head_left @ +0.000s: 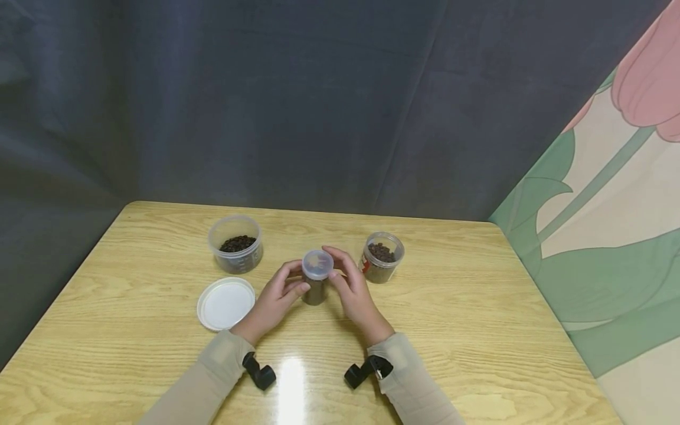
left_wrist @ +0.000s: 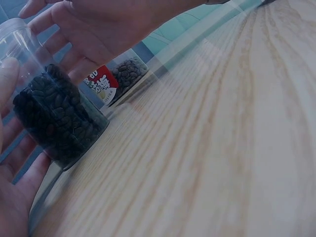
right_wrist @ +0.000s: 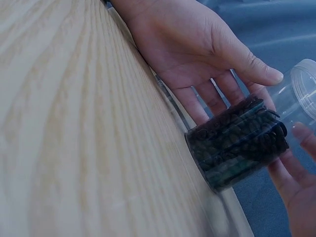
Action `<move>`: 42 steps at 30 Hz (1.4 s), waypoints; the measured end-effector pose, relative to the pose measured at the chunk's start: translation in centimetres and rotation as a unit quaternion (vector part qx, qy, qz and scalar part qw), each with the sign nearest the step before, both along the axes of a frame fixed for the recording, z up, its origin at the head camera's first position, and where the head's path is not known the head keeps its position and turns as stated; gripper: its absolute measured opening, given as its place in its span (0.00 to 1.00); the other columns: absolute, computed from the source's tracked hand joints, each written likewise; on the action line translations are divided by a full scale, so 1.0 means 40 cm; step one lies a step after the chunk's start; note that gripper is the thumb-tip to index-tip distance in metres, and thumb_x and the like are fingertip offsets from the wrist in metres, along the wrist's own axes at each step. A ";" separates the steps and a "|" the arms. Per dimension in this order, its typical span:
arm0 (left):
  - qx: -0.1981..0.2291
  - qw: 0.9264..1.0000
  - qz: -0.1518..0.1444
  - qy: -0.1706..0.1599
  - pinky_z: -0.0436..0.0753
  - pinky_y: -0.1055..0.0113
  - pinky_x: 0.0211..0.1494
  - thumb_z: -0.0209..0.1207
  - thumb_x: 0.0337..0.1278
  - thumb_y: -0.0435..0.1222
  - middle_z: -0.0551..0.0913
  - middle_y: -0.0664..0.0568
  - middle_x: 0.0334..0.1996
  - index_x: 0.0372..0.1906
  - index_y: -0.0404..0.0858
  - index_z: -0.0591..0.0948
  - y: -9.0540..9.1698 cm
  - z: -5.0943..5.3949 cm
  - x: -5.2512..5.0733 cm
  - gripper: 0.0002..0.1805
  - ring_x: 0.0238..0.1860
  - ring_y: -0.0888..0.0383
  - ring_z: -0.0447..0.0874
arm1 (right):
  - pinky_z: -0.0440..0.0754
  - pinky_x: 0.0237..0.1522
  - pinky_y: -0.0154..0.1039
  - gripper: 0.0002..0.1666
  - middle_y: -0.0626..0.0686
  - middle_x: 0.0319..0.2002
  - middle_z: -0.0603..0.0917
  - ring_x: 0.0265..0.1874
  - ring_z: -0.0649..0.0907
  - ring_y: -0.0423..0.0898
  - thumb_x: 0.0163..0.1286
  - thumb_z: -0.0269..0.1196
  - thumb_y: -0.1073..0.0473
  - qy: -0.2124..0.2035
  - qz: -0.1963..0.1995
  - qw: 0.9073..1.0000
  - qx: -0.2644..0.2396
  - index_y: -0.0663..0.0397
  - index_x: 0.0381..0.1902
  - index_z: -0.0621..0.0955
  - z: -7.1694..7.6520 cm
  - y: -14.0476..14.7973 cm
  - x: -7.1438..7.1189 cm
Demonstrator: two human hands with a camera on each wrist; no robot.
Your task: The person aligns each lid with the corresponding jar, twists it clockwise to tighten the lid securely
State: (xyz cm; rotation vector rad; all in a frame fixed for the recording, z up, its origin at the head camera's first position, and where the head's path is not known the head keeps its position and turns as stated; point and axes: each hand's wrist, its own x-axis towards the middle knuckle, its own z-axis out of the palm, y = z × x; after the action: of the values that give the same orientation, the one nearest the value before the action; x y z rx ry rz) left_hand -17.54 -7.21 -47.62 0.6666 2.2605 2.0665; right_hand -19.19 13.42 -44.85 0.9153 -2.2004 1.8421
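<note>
A clear cylindrical jar [head_left: 314, 291] with a translucent lid [head_left: 317, 264] stands upright on the table between the hands. Dark, oval, seed-like pieces [left_wrist: 54, 113] fill its lower part. My left hand [head_left: 276, 301] holds the jar from the left, thumb in front and fingers behind. On the other side my right hand [head_left: 355, 292] has its fingers spread around the jar's upper part, with a gap at the palm. Its thumb tip [right_wrist: 274, 75] is close to the jar wall; whether it touches cannot be told.
At the left stands an open translucent tub [head_left: 247, 260] with dark pieces inside. A round white lid [head_left: 227, 304] lies nearer, beside the left wrist. Behind the right hand is an open jar [head_left: 378, 273] with a red label and brownish pieces. A dark curtain [head_left: 297, 106] hangs behind the wooden table [head_left: 478, 330].
</note>
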 end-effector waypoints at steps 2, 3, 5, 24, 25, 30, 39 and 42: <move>-0.001 1.000 0.000 0.000 0.76 0.62 0.71 0.56 0.75 0.34 0.70 0.40 0.68 0.72 0.35 0.65 0.000 0.000 0.000 0.26 0.68 0.42 0.70 | 0.84 0.58 0.44 0.24 0.62 0.63 0.76 0.59 0.78 0.53 0.82 0.50 0.61 0.000 0.000 1.000 -0.001 0.59 0.72 0.69 0.000 0.000 0.000; -0.002 1.000 0.001 -0.001 0.76 0.62 0.71 0.56 0.75 0.34 0.70 0.40 0.68 0.72 0.35 0.65 0.000 0.000 0.000 0.26 0.68 0.42 0.70 | 0.83 0.58 0.44 0.24 0.63 0.63 0.76 0.59 0.78 0.53 0.82 0.50 0.62 0.000 0.000 1.000 -0.001 0.59 0.72 0.69 0.000 -0.001 0.000; -0.001 1.000 0.001 -0.001 0.76 0.62 0.71 0.56 0.75 0.34 0.70 0.40 0.68 0.72 0.35 0.65 0.000 0.001 0.001 0.26 0.68 0.42 0.70 | 0.83 0.59 0.44 0.24 0.63 0.62 0.76 0.59 0.78 0.53 0.81 0.51 0.65 -0.002 0.001 1.000 -0.004 0.60 0.71 0.69 0.000 -0.002 0.000; 0.009 1.000 0.003 0.008 0.76 0.65 0.70 0.56 0.74 0.31 0.71 0.37 0.66 0.71 0.32 0.66 0.002 0.004 0.003 0.26 0.67 0.39 0.70 | 0.84 0.59 0.47 0.25 0.66 0.58 0.75 0.58 0.78 0.49 0.78 0.57 0.63 -0.009 0.002 1.000 -0.025 0.64 0.68 0.65 0.000 -0.006 0.002; 0.008 1.000 0.004 0.008 0.76 0.65 0.70 0.56 0.73 0.31 0.71 0.37 0.66 0.71 0.32 0.66 0.002 0.004 0.003 0.26 0.67 0.39 0.70 | 0.84 0.59 0.46 0.25 0.66 0.58 0.75 0.58 0.78 0.50 0.79 0.55 0.62 -0.007 0.001 1.000 -0.020 0.63 0.69 0.65 0.001 -0.005 0.002; 0.003 1.000 0.006 0.008 0.76 0.61 0.71 0.56 0.74 0.31 0.71 0.37 0.67 0.72 0.32 0.65 0.002 0.004 0.003 0.26 0.68 0.39 0.70 | 0.83 0.58 0.47 0.25 0.65 0.60 0.76 0.59 0.77 0.56 0.81 0.50 0.61 0.001 -0.002 1.000 0.002 0.59 0.73 0.66 0.005 -0.001 0.002; 0.001 1.000 0.000 0.007 0.76 0.63 0.71 0.56 0.75 0.33 0.70 0.37 0.67 0.72 0.33 0.65 0.001 -0.002 0.000 0.26 0.68 0.39 0.69 | 0.84 0.58 0.46 0.25 0.64 0.65 0.75 0.60 0.77 0.55 0.82 0.50 0.63 0.021 -0.001 1.000 0.014 0.62 0.73 0.67 0.004 0.001 0.001; 0.000 1.000 0.000 0.009 0.76 0.65 0.70 0.55 0.75 0.33 0.70 0.37 0.67 0.72 0.33 0.65 0.000 -0.004 -0.001 0.26 0.68 0.39 0.69 | 0.84 0.58 0.48 0.25 0.64 0.65 0.75 0.60 0.77 0.55 0.81 0.49 0.65 0.022 0.000 1.000 0.012 0.62 0.73 0.68 0.004 -0.001 0.002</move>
State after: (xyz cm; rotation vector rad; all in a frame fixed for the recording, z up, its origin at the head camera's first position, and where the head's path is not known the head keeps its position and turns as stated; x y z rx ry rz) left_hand -17.58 -7.20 -47.78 0.6886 2.2693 2.0699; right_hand -19.12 13.36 -44.69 0.9498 -2.2018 1.7816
